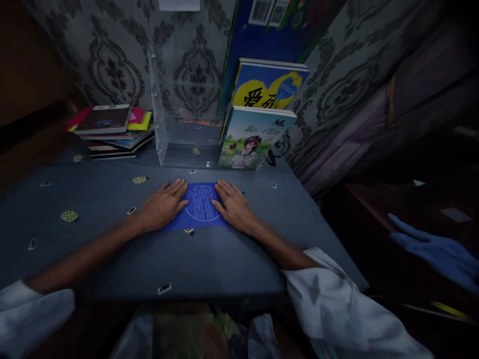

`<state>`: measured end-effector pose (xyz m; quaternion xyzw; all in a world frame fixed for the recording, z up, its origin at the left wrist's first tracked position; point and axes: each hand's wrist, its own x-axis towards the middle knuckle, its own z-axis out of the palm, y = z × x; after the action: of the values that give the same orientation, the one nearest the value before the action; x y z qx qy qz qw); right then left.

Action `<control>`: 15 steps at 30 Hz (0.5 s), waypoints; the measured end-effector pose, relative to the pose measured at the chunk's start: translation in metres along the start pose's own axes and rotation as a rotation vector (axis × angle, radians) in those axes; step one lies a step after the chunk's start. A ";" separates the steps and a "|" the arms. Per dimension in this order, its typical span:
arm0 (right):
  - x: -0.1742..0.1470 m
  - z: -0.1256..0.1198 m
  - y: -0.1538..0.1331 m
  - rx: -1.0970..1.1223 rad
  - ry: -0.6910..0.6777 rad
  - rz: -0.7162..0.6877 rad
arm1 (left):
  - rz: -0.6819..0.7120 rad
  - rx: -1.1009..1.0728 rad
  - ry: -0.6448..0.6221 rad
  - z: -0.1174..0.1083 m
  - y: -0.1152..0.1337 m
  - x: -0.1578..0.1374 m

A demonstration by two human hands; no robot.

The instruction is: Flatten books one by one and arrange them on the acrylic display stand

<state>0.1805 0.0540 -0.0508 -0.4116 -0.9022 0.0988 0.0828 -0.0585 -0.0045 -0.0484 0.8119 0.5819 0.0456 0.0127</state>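
Apart, the left hand (pixel 164 204) and right hand (pixel 236 207) lie flat on a blue sheet (pixel 200 204) before the clear rack (pixel 159 134).
They hide parts of the sheet, its print unreadable; at the rack's right, a front book (pixel 245 142) partly hides a heart-covered book (pixel 271 87); farther right, a blue glove (pixel 441 252) is cut off.

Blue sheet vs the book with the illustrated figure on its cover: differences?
The blue sheet lies flat; the illustrated book stands upright. Left hand and right hand rest on the sheet; neither touches the book. The sheet is mostly plain blue, the book's cover a coloured scene. Both bear print.
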 end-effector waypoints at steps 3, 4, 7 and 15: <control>-0.001 0.001 0.000 -0.009 0.023 0.000 | 0.063 -0.052 -0.061 0.003 0.012 0.017; -0.001 0.002 0.000 -0.010 0.033 -0.005 | 0.089 -0.065 -0.067 0.005 0.015 0.021; -0.001 0.005 0.002 -0.016 0.056 -0.020 | 0.165 -0.102 -0.067 0.008 0.022 0.028; 0.000 0.012 0.006 -0.012 0.077 -0.030 | 0.218 -0.107 -0.140 0.004 0.019 -0.002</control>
<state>0.1818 0.0563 -0.0634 -0.4019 -0.9051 0.0760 0.1164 -0.0403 -0.0122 -0.0505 0.8697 0.4845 0.0208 0.0917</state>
